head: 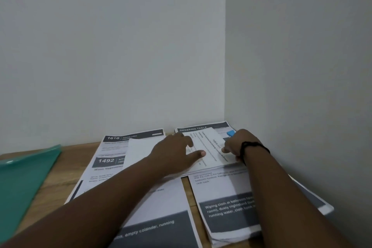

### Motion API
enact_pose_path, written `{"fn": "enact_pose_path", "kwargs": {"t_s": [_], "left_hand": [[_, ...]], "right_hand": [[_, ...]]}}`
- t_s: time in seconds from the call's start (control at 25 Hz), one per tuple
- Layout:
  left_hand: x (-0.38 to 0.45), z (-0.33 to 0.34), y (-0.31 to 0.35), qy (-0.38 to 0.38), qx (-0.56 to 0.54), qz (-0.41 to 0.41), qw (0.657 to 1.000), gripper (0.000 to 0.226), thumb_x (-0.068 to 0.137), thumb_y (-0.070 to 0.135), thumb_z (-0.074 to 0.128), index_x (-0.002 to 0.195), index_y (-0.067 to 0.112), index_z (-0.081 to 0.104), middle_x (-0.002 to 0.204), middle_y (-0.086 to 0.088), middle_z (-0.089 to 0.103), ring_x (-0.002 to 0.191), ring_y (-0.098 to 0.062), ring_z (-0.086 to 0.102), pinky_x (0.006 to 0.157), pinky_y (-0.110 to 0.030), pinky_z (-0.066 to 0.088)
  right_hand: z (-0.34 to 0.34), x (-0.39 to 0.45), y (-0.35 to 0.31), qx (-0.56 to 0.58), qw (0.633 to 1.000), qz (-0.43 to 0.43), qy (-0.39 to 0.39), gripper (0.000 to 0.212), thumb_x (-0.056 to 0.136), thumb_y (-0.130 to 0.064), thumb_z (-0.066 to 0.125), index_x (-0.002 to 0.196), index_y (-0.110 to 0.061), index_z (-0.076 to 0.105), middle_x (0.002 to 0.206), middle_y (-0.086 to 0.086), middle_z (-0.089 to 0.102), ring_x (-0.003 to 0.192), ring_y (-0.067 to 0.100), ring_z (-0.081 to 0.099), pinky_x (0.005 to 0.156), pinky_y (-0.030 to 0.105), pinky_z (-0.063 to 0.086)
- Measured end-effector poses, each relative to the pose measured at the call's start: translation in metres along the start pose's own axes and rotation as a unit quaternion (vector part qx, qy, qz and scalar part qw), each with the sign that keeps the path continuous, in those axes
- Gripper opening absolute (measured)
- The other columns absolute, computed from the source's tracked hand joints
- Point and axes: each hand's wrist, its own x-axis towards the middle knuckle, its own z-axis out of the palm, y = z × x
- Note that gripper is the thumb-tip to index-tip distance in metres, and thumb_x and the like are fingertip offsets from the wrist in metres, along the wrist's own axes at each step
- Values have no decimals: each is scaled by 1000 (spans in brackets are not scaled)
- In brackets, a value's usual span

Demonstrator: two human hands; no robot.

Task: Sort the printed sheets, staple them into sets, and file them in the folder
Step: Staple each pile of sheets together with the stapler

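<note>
- Wooden desk (84, 148) in the lower half of the frame, pushed into a corner of two pale walls (120, 46).
- Printed sheets spread over most of the desk: a left-hand stack (112, 159) with dark header bars reading "1610" and "1492", and a right-hand stack (219, 189) topped by a "DRESSING TABLE" header at the back, near the corner.
- Narrow strip of bare wood visible between the two stacks at lower centre.
- One white sheet (209, 147) turned sideways and lying across the stacks at centre frame, its text running top to bottom.
- Left hand (175, 151) at centre frame, palm down on that sideways sheet, fingers spread flat, thumb stretched toward the right; pressing rather than gripping, nothing enclosed.
- Right hand (239, 143) just right of centre, knuckles up, fingers curled at the right-hand end of the same sheet; thumb tip on the paper, but cannot tell whether anything is actually pinched, since the fingertips are hidden under the hand.
- Black band (253, 146) around the right wrist.
- Small blue object (231, 133) just beyond the right hand on the "DRESSING TABLE" page, partly hidden by the knuckles; too little visible to tell what it is.
- Translucent green folder (24, 183) at the left edge of the frame, lying on the desk, well apart from both hands and just beside the left-hand stack.
</note>
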Motion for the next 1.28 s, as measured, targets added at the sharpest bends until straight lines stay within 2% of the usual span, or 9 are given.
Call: {"fn": "enact_pose_path", "kwargs": {"t_s": [0.16,0.28,0.4,0.6,0.88,0.96,1.12,1.2,1.28], "left_hand": [[-3,-4,18,-27,23,41,999,55,86,72,42,114,29,61,114,9,63,104,-11,56,87,-34,48],[-3,0,17,-68,56,44,995,53,86,72,42,108,29,66,108,9,66,97,-11,57,81,-32,48],[-2,-1,16,-69,44,39,996,55,83,75,44,102,30,69,101,10,67,93,-9,57,80,-31,49],[-3,-4,17,-84,35,27,995,66,69,87,47,97,31,68,94,13,65,89,-6,55,75,-28,46],[-9,-7,19,-95,58,34,993,71,79,80,43,122,27,59,122,4,60,109,-16,54,83,-32,44],[-21,-15,14,-20,38,48,998,66,84,74,44,130,27,54,133,4,52,119,-17,47,93,-35,44],[-69,-42,-4,190,-103,88,972,33,89,53,50,99,25,63,107,7,59,96,-6,47,77,-22,40],[-94,-57,-13,187,-222,22,957,29,90,50,56,83,22,62,90,9,61,83,-3,52,70,-23,43],[-115,-73,-19,106,-367,-96,919,37,85,57,57,90,20,65,92,3,65,86,-9,60,75,-32,51]], "right_hand": [[-2,0,-1,-5,1000,-3,-4,42,85,-12,65,125,-16,56,88,2,53,83,22,51,75,27,41],[-1,3,1,17,999,20,-24,27,83,-12,69,105,-16,53,86,7,56,79,24,54,76,30,43],[-4,3,4,85,993,66,-38,18,84,-7,67,83,-4,49,64,10,51,52,21,48,57,27,44],[-12,-4,8,159,980,101,-63,22,84,-10,67,73,-8,48,58,7,46,37,14,37,32,11,28],[-14,-8,2,240,965,98,-48,23,81,-5,67,69,-8,48,47,5,40,29,11,30,34,12,25],[-17,-10,-3,291,951,97,-44,25,82,-4,67,66,-8,48,45,4,39,28,10,27,34,11,25],[-25,-12,-17,405,910,86,-26,16,83,-4,66,77,-11,53,49,0,37,34,7,27,32,11,24],[-24,-15,-26,450,888,95,-20,10,84,-8,66,88,-11,58,53,-1,39,34,5,30,30,11,27],[-17,-24,-41,495,863,98,-25,9,86,-10,64,95,-10,61,57,-1,42,28,2,33,29,11,29]]}}
